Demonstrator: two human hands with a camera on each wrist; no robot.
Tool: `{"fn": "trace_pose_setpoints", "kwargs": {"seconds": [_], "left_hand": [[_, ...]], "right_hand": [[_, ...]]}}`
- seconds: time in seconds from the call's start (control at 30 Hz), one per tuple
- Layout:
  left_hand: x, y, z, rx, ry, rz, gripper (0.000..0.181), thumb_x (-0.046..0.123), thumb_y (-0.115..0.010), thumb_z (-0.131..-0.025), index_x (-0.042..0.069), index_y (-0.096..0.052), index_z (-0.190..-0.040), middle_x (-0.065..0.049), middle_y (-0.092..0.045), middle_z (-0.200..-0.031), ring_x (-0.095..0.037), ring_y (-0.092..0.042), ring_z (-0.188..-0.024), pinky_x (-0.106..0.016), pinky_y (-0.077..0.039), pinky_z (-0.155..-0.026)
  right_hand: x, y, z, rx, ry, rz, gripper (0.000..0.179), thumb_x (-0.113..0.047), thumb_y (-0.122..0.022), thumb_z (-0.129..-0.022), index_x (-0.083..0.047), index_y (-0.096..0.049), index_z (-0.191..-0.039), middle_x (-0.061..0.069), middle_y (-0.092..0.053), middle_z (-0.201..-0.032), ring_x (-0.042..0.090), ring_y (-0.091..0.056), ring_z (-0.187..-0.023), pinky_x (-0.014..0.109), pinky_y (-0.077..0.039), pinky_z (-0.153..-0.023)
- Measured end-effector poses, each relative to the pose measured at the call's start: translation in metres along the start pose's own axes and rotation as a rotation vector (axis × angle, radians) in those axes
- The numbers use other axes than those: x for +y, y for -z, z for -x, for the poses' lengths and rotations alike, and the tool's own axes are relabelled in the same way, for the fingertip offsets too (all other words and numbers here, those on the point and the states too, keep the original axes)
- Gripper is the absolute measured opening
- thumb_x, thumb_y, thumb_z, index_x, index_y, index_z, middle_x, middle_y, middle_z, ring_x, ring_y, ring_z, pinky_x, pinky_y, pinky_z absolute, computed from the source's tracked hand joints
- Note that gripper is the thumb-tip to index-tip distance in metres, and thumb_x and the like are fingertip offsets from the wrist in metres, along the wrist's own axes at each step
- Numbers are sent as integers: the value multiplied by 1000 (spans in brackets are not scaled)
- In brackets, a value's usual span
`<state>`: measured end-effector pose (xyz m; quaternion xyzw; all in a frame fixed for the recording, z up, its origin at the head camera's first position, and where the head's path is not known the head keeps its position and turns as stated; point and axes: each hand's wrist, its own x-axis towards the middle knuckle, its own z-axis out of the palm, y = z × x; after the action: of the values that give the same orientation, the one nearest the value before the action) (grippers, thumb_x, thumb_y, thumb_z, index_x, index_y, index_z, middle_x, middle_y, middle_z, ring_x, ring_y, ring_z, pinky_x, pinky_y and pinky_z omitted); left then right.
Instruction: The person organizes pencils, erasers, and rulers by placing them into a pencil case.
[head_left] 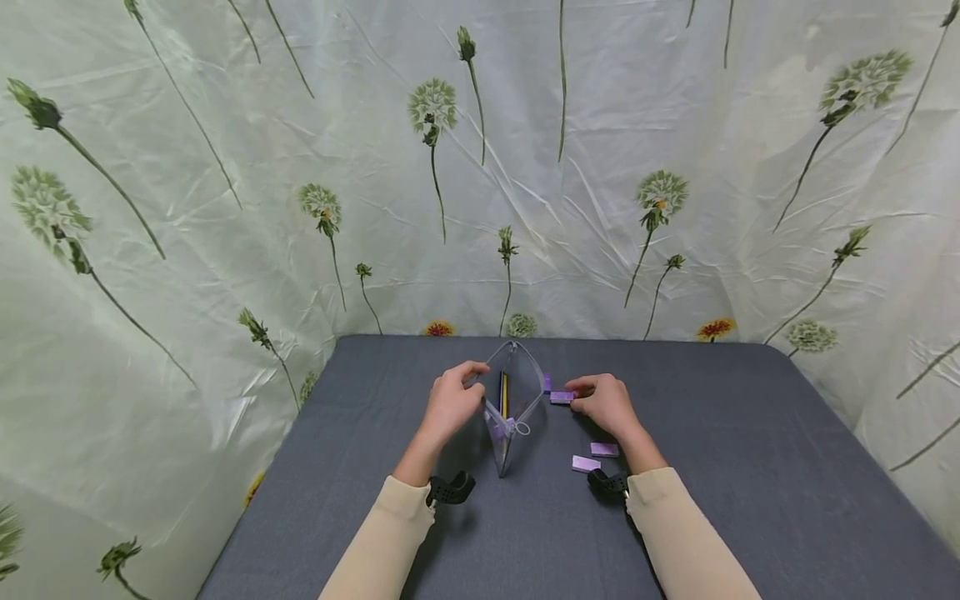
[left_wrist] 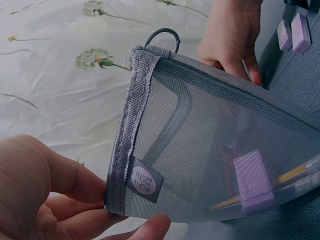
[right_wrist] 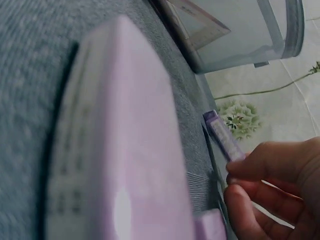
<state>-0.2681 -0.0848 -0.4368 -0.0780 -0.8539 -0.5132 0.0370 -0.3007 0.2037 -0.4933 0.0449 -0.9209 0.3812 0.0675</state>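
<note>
My left hand [head_left: 455, 400] pinches the edge of a grey mesh zip pouch [left_wrist: 200, 110] near its cloth tag, between thumb and fingers. The pouch stands with its mouth spread wide. Inside lie a yellow pencil [head_left: 505, 395], a dark slim stick beside it, and a purple block [left_wrist: 254, 181] seen through the mesh. To the right of the pouch, my right hand [head_left: 603, 406] pinches one end of a small purple eraser-like block [right_wrist: 225, 137] with print on its side. Another purple block [head_left: 547, 383] lies just behind, partly hidden by the pouch.
Two more purple blocks, one nearer [head_left: 587, 464] and one farther [head_left: 604, 450], lie beside the right wrist. A dark grey cloth covers the table [head_left: 360, 533]. Behind hangs a pale curtain [head_left: 525, 200] with dandelion prints. Dark straps ring both wrists.
</note>
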Motion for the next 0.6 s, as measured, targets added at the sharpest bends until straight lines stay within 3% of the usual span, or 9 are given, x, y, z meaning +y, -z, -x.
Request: {"fn": "trace_pose_setpoints", "kwargs": {"seconds": [0.27,0.6], "left_hand": [[1,0,0,3,12,-6,38,6,-54,-93,19,-70,-125,-9,-64,-134,-16,-51,-44,-29,-36,-45],[1,1,0,5,8,-15,38,6,-54,-92,18,-70,-124,-9,-64,-134,-12,-46,-41,-28,-35,-45]], "right_hand": [[4,1,-3,-13,-30,-98,23,-3,-77,-77,-8,-79,-99,1,-70,-82,14,-63,-69,30,-50,-62],[5,6,-3,-130,-43,-417,27,6,-71,-87,3,-72,-113,15,-70,-91,19,-67,-77,34,-58,-68]]}}
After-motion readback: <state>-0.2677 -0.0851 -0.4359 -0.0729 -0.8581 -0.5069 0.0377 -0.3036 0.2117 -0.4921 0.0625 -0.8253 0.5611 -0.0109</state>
